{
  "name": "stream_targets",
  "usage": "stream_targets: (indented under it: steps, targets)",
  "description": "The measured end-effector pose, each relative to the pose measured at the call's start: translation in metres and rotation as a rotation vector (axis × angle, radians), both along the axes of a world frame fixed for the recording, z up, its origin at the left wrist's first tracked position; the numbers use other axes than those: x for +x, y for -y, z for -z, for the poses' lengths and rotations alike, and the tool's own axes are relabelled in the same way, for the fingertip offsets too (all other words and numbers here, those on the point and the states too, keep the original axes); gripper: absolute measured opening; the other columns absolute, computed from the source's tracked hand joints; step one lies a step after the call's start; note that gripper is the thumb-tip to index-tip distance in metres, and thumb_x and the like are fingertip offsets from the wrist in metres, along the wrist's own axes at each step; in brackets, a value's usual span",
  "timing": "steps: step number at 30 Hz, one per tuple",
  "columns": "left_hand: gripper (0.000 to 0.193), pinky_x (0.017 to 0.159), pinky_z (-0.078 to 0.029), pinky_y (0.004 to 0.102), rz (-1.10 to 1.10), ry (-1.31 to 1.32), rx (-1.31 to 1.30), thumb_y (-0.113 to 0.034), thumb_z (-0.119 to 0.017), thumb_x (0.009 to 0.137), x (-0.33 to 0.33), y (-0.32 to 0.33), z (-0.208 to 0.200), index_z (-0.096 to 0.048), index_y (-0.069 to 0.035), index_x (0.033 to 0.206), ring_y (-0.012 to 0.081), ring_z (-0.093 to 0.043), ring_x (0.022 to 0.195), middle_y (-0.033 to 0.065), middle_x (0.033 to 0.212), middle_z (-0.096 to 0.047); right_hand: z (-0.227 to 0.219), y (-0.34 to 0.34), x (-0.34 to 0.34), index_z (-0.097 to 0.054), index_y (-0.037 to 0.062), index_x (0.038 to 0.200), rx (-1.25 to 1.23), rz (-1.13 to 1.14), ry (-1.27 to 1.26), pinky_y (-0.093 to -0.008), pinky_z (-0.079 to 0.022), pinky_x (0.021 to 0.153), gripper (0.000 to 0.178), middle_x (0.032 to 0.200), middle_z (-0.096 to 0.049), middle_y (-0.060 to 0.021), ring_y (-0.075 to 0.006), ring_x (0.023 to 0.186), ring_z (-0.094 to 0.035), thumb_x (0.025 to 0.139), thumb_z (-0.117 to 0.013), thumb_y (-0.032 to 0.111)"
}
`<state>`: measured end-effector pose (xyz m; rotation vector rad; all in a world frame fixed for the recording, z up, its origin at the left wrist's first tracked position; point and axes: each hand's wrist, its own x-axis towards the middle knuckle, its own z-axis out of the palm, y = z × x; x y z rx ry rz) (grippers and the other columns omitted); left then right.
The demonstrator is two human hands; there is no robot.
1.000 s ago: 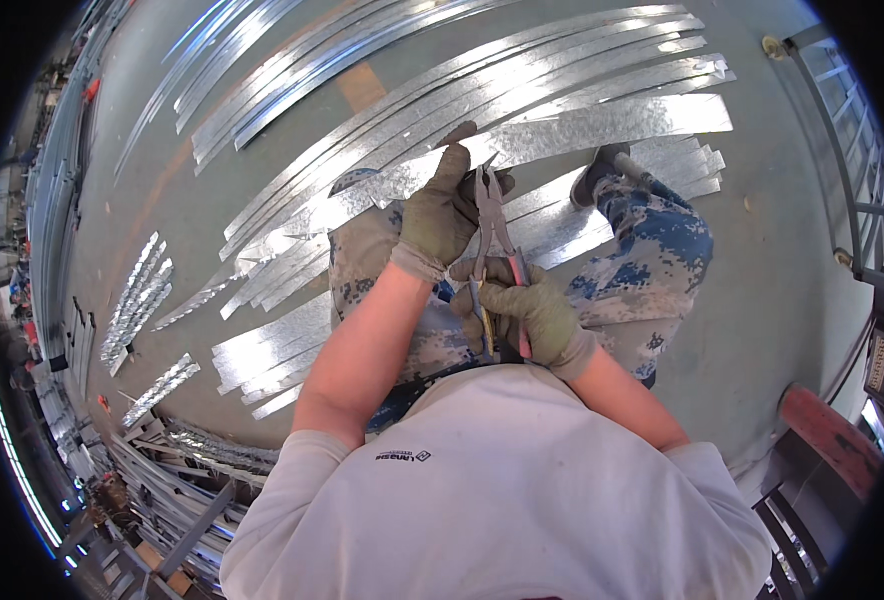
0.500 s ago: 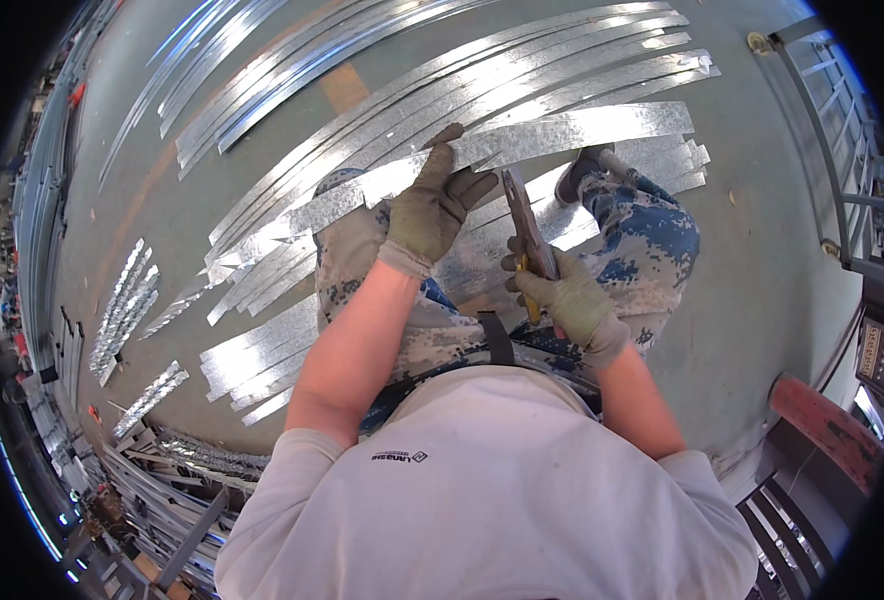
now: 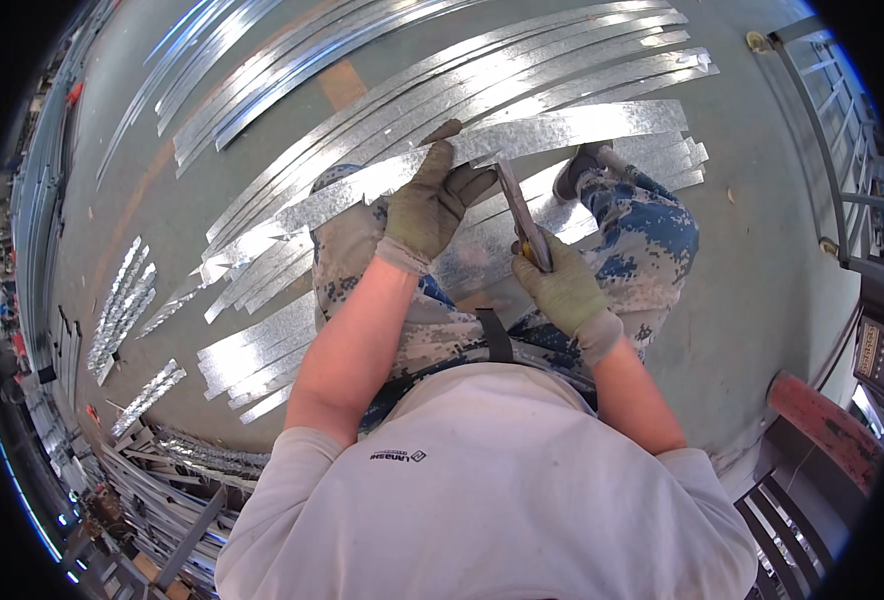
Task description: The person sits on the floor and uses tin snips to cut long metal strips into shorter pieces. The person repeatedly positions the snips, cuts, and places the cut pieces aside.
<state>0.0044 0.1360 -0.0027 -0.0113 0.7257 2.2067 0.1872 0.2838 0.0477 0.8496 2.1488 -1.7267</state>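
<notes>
A long, shiny galvanized metal strip (image 3: pixel 592 124) runs crosswise over my bent leg, with notches cut along its near edge. My left hand (image 3: pixel 425 208), in a worn work glove, grips this strip around its middle, thumb on the far side and fingers near a small bent tab. In my gloved right hand (image 3: pixel 567 292) is a pair of tin snips (image 3: pixel 518 208), their handles squeezed together. The blades point up and to the left, and their tips are at the strip's near edge beside my left fingertips. Whether the tips bite into the metal is too small to tell.
More flat metal strips (image 3: pixel 442 95) lie in rows on the floor beyond. Shorter notched strips (image 3: pixel 252 350) are stacked at my left, near folded metal pieces (image 3: pixel 124 305). A wheeled metal frame (image 3: pixel 832 150) stands at the right, and a red cylinder (image 3: pixel 824 425) lies nearer.
My right hand has squeezed the snips' handles closer together. The blade tips have shifted slightly left and up, to the strip's edge. My left hand has barely moved.
</notes>
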Motion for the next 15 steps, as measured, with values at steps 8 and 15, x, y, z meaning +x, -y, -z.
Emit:
stream_targets:
  steps: [8,15]
  targets:
    - [0.046,0.112,-0.062,0.0475,-0.010,-0.006,0.002,-0.027,-0.061,0.117,-0.001,-0.002,0.001,-0.056,-0.010,0.159,0.0235,-0.079,0.113,-0.0070,0.108,-0.081,0.001,0.002,-0.005,-0.067,0.0036,0.138,0.039,0.000,0.005,-0.0348,-0.055,0.079,0.041,0.097,-0.071,-0.0074,-0.0165,0.085,-0.064,0.107,-0.071,0.029]
    - [0.044,0.113,-0.061,0.0479,0.002,0.004,0.007,-0.026,-0.060,0.117,0.000,0.000,0.002,-0.057,-0.010,0.158,0.0235,-0.079,0.114,-0.0063,0.109,-0.081,-0.005,0.002,-0.006,-0.067,0.0031,0.138,0.029,-0.003,-0.023,-0.0345,-0.054,0.076,0.040,0.094,-0.068,-0.0059,-0.0158,0.081,-0.062,0.107,-0.071,0.028]
